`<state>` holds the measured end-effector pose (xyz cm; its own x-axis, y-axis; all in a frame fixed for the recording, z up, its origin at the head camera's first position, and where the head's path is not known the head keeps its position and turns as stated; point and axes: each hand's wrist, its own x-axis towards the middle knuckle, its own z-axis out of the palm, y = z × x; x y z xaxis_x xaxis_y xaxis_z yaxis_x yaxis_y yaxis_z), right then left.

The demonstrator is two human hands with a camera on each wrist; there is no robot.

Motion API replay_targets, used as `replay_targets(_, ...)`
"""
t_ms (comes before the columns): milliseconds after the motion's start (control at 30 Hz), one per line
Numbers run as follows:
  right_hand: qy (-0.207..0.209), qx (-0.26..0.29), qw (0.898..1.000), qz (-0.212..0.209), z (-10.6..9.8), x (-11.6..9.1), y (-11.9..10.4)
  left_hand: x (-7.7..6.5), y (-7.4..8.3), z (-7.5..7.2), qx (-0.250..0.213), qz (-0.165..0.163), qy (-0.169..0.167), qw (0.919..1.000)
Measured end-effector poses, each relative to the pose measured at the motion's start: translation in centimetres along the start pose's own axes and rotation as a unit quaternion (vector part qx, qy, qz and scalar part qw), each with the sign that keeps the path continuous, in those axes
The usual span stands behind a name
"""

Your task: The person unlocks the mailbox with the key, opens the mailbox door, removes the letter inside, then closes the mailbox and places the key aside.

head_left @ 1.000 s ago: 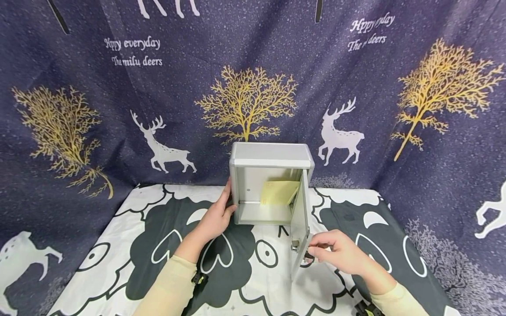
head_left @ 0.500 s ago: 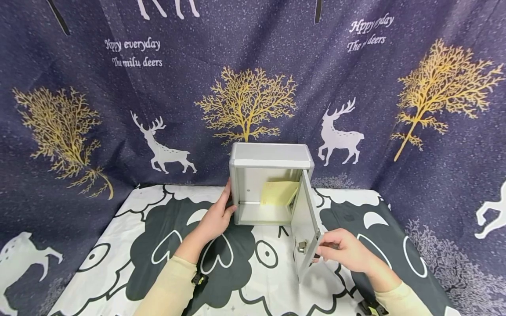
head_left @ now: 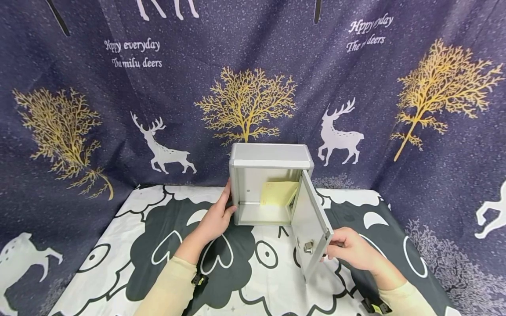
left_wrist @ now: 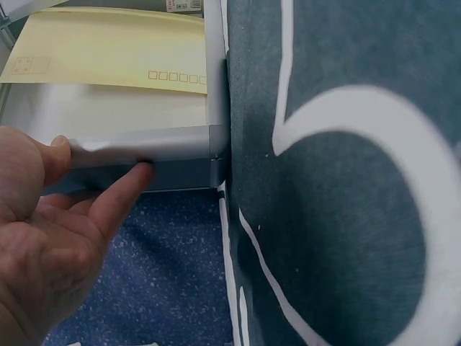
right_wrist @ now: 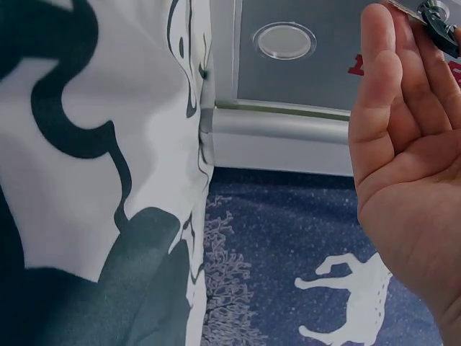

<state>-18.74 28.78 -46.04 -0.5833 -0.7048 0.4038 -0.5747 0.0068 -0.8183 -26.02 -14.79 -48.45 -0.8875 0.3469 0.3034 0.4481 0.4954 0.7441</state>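
A grey metal letter box [head_left: 270,154] stands on the cloth with its door [head_left: 312,224] swung out on the right side. On the door's inner face sits a small metal lock [head_left: 309,246]. A yellow envelope [head_left: 278,193] leans inside. My left hand [head_left: 216,219] grips the box's left side wall, thumb at the front rim [left_wrist: 144,144] in the left wrist view. My right hand [head_left: 353,250] is at the door's free edge, pinching a black-headed key [right_wrist: 441,32] at the lock's outer side. Its fingertips are partly hidden by the door.
A white and dark-green patterned cloth [head_left: 272,281] covers the table. Behind hangs a dark blue curtain [head_left: 253,39] printed with deer and trees. An oval window [right_wrist: 284,41] shows on the door's outer face in the right wrist view.
The door has swung wider, its free edge moving to the right with my right hand. The left hand, box and envelope have stayed in place.
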Motion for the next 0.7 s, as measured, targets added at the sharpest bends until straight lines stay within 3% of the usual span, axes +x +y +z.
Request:
replay_targets(400,0.027,-0.022,0.999,0.018,-0.8,-0.6,0.1,-0.1,0.0,0.1,0.012,0.001,0.011,0.9999)
replay_targets(700,0.026,0.009,1.000,-0.012,-1.1,-0.6,0.1,-0.1,0.1,0.1,0.001,0.000,0.010,0.9999)
